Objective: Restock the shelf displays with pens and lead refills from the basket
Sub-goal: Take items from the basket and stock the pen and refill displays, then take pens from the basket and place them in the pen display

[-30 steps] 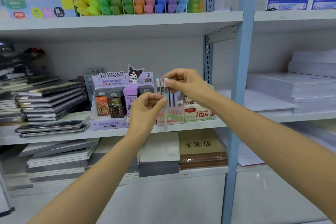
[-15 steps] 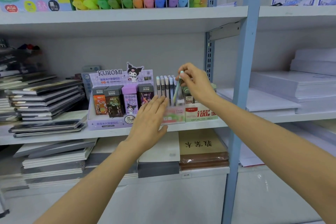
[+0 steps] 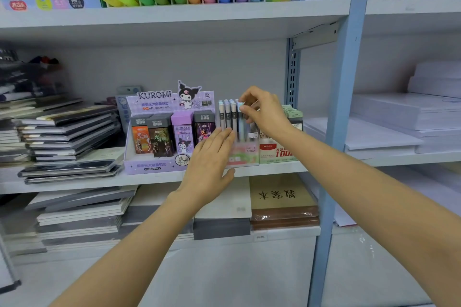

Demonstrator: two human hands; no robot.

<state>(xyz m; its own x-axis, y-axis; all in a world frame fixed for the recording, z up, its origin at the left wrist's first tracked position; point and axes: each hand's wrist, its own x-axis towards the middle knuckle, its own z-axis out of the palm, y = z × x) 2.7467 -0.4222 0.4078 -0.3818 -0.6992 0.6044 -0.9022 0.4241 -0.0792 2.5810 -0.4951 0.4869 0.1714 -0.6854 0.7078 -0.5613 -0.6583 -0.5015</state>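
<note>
Head view: pinching the pale-blue pen (image 3: 241, 122) at its cap end with the right hand (image 3: 267, 112), upright among the others in the clear FRUIT SODA display box (image 3: 247, 157) on the middle shelf (image 3: 74, 184). Steadying that box with the flat, straight-fingered left hand (image 3: 212, 157). Probably light, stiff, slick; best gripped near the top. No basket in sight; cannot make out the pen's lower end behind the frosted front.
</note>
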